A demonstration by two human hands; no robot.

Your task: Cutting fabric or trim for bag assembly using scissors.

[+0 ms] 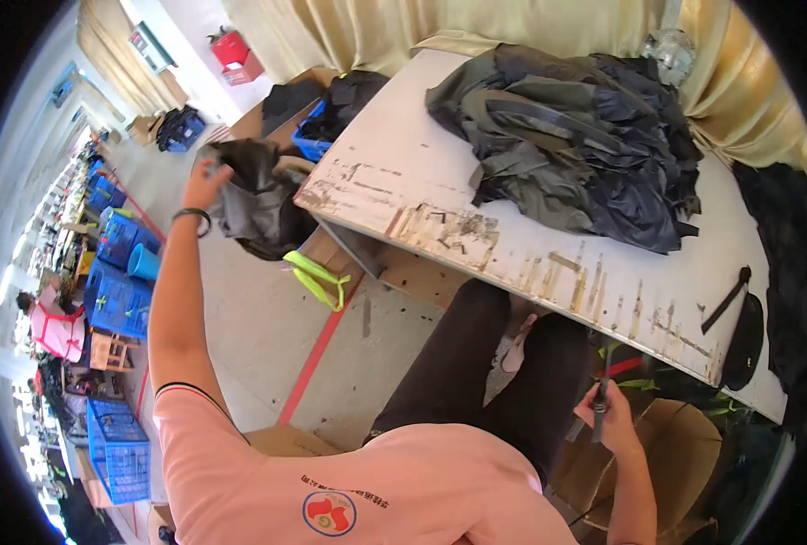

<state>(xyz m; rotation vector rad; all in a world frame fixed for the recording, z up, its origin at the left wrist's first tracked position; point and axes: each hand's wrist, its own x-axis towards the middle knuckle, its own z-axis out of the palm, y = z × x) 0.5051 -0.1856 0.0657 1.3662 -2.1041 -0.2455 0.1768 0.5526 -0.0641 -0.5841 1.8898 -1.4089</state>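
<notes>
My left hand [205, 184] is stretched out to the far left, its thumb and fingers apart. It is at the edge of a bunched dark grey-green garment [263, 200], beside the table's left corner. Whether fingertips touch the cloth is hard to tell. Low at the right, by the table's front edge, my right hand [614, 420] is closed around a narrow, dark strap-like piece [601, 404] with two ends hanging down. A heap of dark, crumpled garments [576, 136] lies on the worn white table [376, 182].
A black pouch [744, 341] lies at the table's right end. Below my right hand stands an open cardboard box [681, 454]. Neon-yellow strips [317, 280] hang near the left table leg. A blue crate [313, 136] sits behind the table; blue bins [117, 300] line the left.
</notes>
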